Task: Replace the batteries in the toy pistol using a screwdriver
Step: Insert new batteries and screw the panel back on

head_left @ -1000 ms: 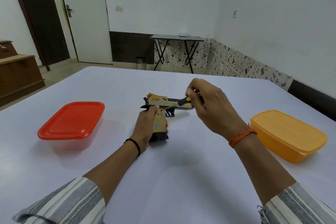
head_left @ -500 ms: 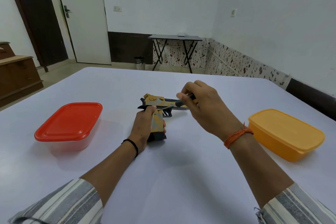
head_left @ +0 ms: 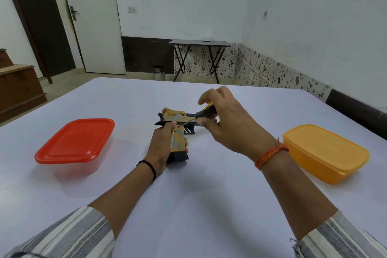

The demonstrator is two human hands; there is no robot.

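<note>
Head view: the screwdriver (head_left: 204, 112) tip and the screw it meets are too small to resolve. Left hand (head_left: 162, 148) grasps the toy pistol (head_left: 178, 130) grip on the table (head_left: 188, 205). Right hand (head_left: 228, 119) pinches the screwdriver handle, shaft angled down-left. Pistol barrel runs left to right between both hands.

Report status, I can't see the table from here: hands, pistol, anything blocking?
Left hand grips toy pistol at its handle. Right hand holds screwdriver, tip on pistol. Nothing blocking.
</note>
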